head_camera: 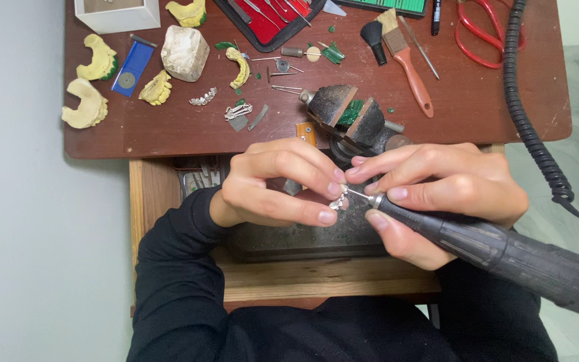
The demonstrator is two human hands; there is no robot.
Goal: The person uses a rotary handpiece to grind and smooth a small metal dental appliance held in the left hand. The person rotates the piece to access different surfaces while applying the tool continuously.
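My left hand (279,182) pinches a small silver metal dental piece (337,200) between thumb and fingertips, over a dark tray in an open wooden drawer (143,201). My right hand (445,191) grips a dark rotary handpiece (504,251) like a pen. Its thin bur tip (358,194) touches the metal piece. The fingers of both hands meet around the piece and hide most of it.
A small black bench vise (351,115) sits at the brown desk's (135,137) front edge. Yellow dental casts (86,104), a white stone block (183,52), metal dental pieces (204,99), an orange-handled brush (407,57), red scissors (484,30), an instrument case (269,20) and a coiled black cable (521,100) lie around.
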